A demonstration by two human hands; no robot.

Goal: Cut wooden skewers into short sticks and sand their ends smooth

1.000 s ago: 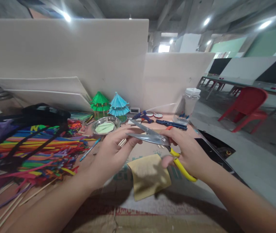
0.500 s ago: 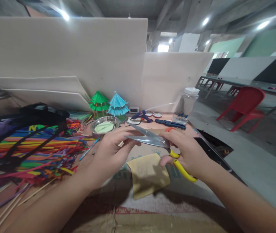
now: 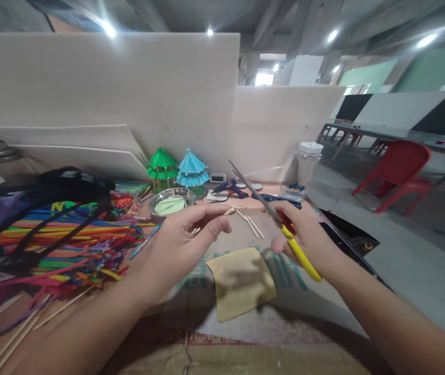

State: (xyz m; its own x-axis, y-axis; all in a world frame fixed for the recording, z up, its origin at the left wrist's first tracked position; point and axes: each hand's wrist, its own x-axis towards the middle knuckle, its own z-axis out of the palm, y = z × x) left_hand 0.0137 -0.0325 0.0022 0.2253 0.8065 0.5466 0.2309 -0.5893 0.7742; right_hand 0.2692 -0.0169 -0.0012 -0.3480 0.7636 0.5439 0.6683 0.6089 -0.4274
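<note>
My left hand [image 3: 185, 242] is closed, thumb against fingers. Between them is a thin wooden stick [image 3: 229, 211], mostly hidden, with a pale end poking out at the fingertips. My right hand [image 3: 308, 237] grips scissors [image 3: 259, 198] with yellow and red handles; their blades look closed and point up and to the left, apart from the stick. Below both hands lies a yellowish square sheet [image 3: 242, 286], slightly curled, on printed cardboard [image 3: 175, 325]. A few short cut sticks [image 3: 252, 225] rest just beyond, between the hands.
Left are colourful strips [image 3: 66, 237], a black bag [image 3: 70, 182] and a pen [image 3: 145, 241]. Behind stand green [image 3: 162, 169] and blue [image 3: 191, 169] paper-roofed models, a metal bowl [image 3: 156, 203], a glue gun [image 3: 230, 186] and a clear bottle [image 3: 308, 161]. White boards [image 3: 109, 88] back the table.
The scissors have swung from lying across near my left fingers to pointing upward, and their blades have closed. They are now away from my left hand. Short sticks on the cardboard have come into view.
</note>
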